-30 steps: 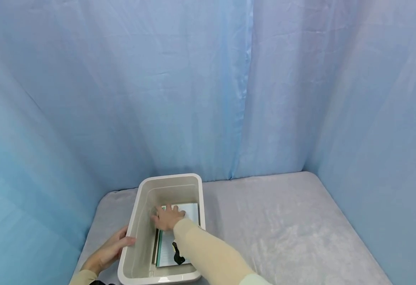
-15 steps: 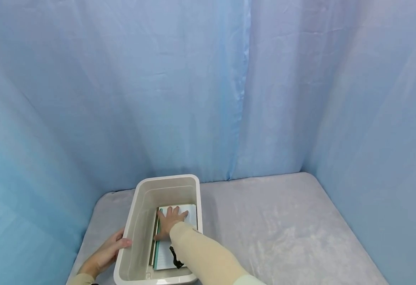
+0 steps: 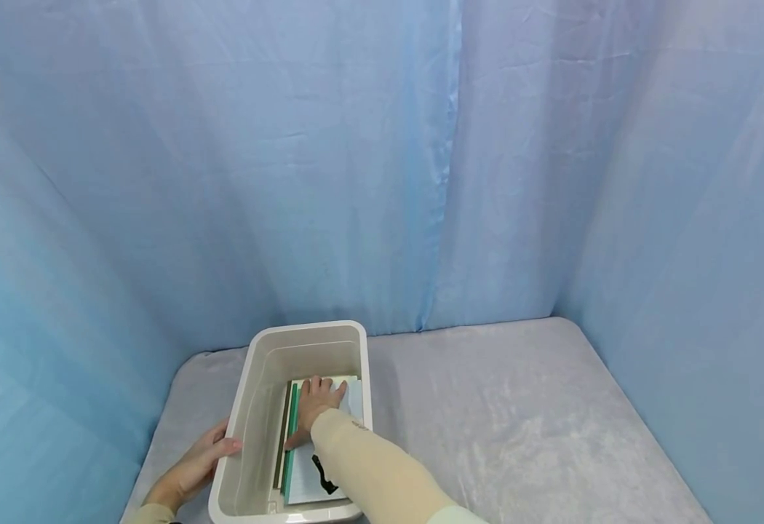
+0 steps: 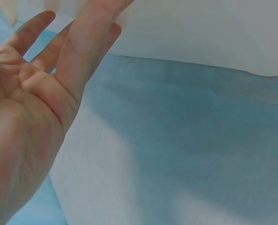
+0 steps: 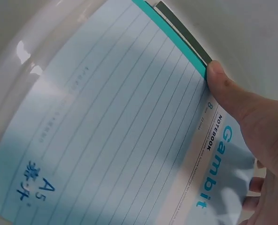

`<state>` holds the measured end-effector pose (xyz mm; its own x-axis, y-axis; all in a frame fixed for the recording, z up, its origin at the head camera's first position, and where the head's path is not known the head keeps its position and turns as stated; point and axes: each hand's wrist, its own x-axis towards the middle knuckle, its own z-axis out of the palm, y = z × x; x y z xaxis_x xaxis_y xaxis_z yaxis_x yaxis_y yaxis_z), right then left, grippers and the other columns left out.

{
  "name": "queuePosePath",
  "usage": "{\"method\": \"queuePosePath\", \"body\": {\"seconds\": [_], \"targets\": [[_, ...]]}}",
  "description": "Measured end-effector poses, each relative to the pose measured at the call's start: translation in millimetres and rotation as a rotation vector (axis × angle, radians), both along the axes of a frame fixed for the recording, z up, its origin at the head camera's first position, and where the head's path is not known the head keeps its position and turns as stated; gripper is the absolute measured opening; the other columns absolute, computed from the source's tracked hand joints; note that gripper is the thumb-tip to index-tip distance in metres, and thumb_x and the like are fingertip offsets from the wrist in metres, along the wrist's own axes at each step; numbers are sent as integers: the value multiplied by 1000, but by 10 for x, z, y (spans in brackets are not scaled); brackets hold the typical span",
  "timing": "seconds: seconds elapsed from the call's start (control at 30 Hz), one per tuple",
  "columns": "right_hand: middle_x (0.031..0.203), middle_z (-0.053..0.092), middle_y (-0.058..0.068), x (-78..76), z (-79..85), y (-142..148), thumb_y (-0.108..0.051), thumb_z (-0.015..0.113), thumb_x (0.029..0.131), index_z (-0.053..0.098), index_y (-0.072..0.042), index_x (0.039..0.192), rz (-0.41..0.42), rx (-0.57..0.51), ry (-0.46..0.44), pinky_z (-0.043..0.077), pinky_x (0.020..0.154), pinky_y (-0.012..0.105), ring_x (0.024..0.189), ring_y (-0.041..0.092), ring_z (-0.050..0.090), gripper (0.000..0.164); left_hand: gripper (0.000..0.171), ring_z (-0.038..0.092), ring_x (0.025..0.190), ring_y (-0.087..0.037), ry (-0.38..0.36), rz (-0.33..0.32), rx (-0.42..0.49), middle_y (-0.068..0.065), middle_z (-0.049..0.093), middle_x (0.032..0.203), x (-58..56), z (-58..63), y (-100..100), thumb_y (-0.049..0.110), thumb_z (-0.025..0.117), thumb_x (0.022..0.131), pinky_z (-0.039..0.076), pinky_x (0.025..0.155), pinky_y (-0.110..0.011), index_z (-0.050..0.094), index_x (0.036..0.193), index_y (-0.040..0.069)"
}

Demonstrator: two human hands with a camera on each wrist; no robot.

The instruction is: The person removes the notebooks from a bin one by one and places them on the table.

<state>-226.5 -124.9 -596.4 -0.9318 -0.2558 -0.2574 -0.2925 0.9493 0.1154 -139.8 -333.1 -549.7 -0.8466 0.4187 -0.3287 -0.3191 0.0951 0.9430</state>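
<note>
One notebook (image 5: 115,112), perhaps books (image 5: 185,32) half-hidden beneath

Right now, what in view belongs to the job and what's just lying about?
Job:
beige bin
lined notebook, inside the bin
dark-edged item, partly covered by the notebook
left hand, at the bin's rim
right hand, on the notebook

Just surroundings:
blue curtains
grey cloth under the bin

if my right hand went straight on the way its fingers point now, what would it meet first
Probably the far inner wall of the bin: the right hand points that way from on top of the notebook. How deep it sits is unclear.
</note>
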Motion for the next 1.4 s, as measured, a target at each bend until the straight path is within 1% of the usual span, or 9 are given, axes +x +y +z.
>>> {"method": "queuePosePath", "body": {"seconds": [0.13,0.23,0.47,0.63,0.77,0.93,1.03,1.13,1.4], "targets": [[146,39,3,-4,0,17,-93,70,51,39,-25,154,15,23,1,29,112,60,138,25,35,128,86,61,114,-33,0,-3,8,-16,56,132,5,-18,19,34,48,101,54,92,-50,-3,158,-8],[149,38,3,10,34,41,-92,71,50,40,-26,153,17,18,-1,27,113,61,139,25,33,126,87,61,114,-32,0,0,7,-15,55,132,7,-22,31,33,48,100,54,92,-48,-3,158,-8],[157,36,4,5,41,3,-93,70,48,26,-25,159,41,-7,28,26,114,60,142,24,35,138,88,61,113,-32,-17,27,-15,-17,54,134,8,-21,26,35,49,100,54,91,-48,-3,158,-7],[154,36,4,42,52,-30,-96,67,46,31,-29,158,47,-1,27,33,110,59,140,24,34,135,88,61,115,-32,-17,27,-10,-18,52,138,22,-39,18,36,48,100,53,93,-49,-2,158,-8],[149,40,1,83,73,-40,-96,67,47,37,-31,154,51,-21,18,41,101,54,132,22,39,129,88,60,116,-33,-21,23,-11,-21,50,141,32,-52,27,37,48,101,54,93,-50,-2,157,-8],[138,50,-3,103,104,-79,-92,67,58,37,-30,152,66,-80,4,41,96,51,120,18,49,117,87,61,116,-31,-39,23,-15,-18,51,138,41,-34,10,36,46,101,53,94,-49,-3,157,-8],[137,54,-5,103,122,-117,-87,62,70,38,-30,153,76,-133,-6,40,98,51,121,18,51,104,86,62,114,-29,-44,21,-20,-14,54,135,52,-24,-15,36,45,102,53,93,-49,-4,156,-10],[138,56,-5,106,161,-141,-83,59,77,39,-29,153,73,-169,-5,39,99,51,123,18,53,95,86,61,115,-29,-38,7,-19,-14,54,135,58,-16,-25,35,45,102,53,93,-48,-4,156,-11],[132,59,-3,89,199,-121,-84,58,77,40,-29,153,57,-153,5,39,100,50,120,19,54,95,85,61,115,-29,-16,18,-42,-19,52,139,27,4,16,36,45,101,54,92,-47,-2,157,-10]]}}
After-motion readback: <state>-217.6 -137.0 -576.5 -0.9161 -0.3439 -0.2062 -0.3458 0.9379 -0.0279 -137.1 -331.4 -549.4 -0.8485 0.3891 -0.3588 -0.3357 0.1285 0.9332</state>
